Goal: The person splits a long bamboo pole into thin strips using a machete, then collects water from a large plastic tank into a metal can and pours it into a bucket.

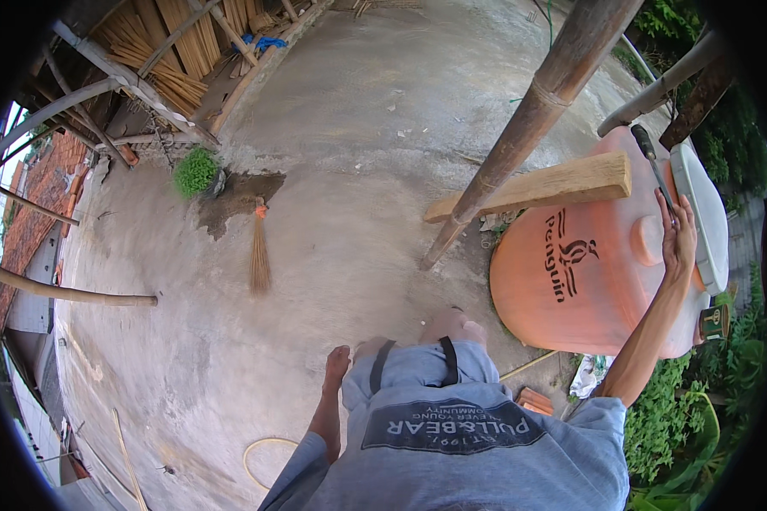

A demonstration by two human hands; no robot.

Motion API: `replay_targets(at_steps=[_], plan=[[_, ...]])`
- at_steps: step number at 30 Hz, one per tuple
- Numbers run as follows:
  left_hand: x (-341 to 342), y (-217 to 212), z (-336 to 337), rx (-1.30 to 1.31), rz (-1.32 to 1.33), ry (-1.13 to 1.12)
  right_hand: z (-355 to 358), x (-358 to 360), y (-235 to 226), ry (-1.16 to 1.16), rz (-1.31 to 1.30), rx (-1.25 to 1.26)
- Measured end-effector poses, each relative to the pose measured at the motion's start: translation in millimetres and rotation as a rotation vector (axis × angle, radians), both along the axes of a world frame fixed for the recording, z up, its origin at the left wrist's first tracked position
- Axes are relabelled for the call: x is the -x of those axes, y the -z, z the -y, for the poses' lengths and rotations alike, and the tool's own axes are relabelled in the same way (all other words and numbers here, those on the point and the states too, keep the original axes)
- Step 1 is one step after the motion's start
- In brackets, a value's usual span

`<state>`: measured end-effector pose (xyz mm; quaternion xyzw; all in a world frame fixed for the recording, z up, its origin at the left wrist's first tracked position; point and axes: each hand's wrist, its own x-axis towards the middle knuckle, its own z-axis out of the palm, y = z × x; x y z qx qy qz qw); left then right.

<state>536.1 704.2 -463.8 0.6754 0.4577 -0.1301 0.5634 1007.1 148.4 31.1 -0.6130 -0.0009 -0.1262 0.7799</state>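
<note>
My right hand [678, 234] reaches up to the top of a large orange plastic water tank [588, 281] and grips the lower end of a dark slim tool handle [652, 162] lying across the tank beside its white lid [703, 217]. My left hand [337, 358] hangs at my side, loosely curled with nothing visible in it, above the concrete floor. A wooden plank [537, 187] rests on the tank's shoulder.
A slanted bamboo pole [528, 119] stands just left of the tank. A straw broom [259, 255] lies on the concrete roof floor [341, 128] near a small green plant [196, 170]. Bamboo sticks [162, 51] are stacked at far left. Green bushes [682, 417] border the right.
</note>
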Motion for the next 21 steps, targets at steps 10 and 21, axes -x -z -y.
replay_targets(at_steps=[10,21], plan=[[-85.6,-194.2,-21.1,-0.249,0.483,0.453,-190.3,282.0,39.0,-0.009,-0.215,0.245],[-35.7,-225.9,-45.8,-0.708,0.591,0.659,-371.5,382.5,93.5,-0.839,-0.824,0.127]])
